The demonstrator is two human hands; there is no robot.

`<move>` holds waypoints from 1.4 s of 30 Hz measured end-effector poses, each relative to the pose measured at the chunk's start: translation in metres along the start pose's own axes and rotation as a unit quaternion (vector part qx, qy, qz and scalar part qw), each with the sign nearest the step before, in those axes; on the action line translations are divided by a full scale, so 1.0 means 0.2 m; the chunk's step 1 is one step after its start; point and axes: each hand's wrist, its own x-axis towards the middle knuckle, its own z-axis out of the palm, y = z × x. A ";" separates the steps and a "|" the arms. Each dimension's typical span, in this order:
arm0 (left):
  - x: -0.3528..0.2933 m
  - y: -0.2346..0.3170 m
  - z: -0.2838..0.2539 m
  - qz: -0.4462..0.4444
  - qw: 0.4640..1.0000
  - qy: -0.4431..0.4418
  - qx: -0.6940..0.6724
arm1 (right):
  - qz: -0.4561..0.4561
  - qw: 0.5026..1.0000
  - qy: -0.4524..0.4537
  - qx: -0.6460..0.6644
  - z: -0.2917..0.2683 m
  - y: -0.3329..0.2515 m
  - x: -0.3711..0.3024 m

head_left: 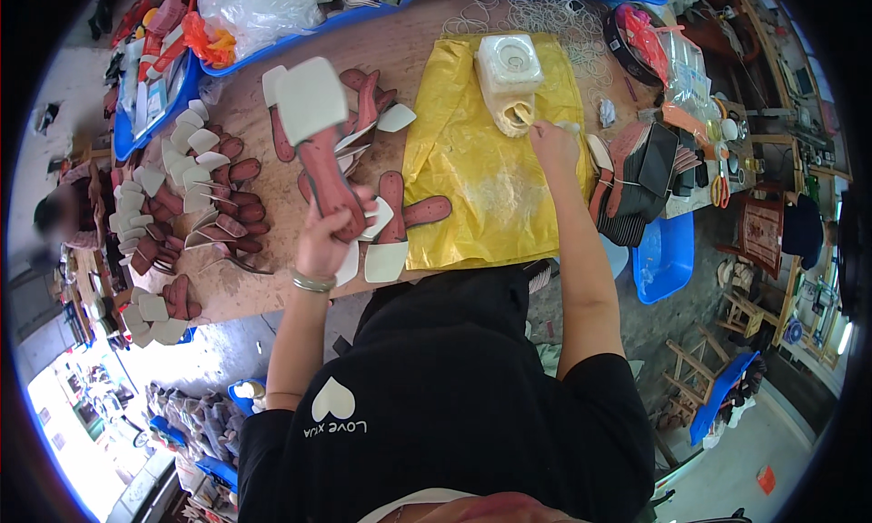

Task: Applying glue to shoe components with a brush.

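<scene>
My left hand (329, 237) grips a shoe insole (325, 164) by its reddish-brown heel end. Its wide, square white front part points away from me, raised over the table. My right hand (554, 146) is closed at the mouth of a white plastic glue container (509, 69), which lies on a yellow plastic sheet (481, 192). Between its fingers is what looks like a glue brush (521, 114), its pale end in the crusted opening and a stub showing beyond the fist. More insoles (427, 212) lie between my left hand and the sheet.
Rows of insoles (195, 164) cover the table's left side. At right stand stacked dark soles (631, 182), with orange-handled scissors (720, 182) beyond. Blue trays (163, 110) line the far and left edges. A blue bin (663, 260) stands below the right edge; white string (554, 19) lies at the back.
</scene>
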 end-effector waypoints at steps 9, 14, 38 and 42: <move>-0.04 -0.26 0.24 -0.126 0.990 -0.070 -0.006 | -0.047 0.992 0.013 0.115 -0.08 0.13 -0.32; -0.05 -0.30 0.32 -0.167 0.985 -0.038 0.014 | 0.001 0.875 0.036 0.483 -0.22 -0.06 -0.61; -0.18 -0.28 0.33 -0.157 0.986 -0.017 0.059 | -0.186 0.916 0.140 0.328 -0.33 -0.12 -0.48; -0.18 -0.25 0.36 -0.167 0.985 -0.020 0.047 | -0.315 0.913 0.079 0.245 -0.24 -0.26 -0.53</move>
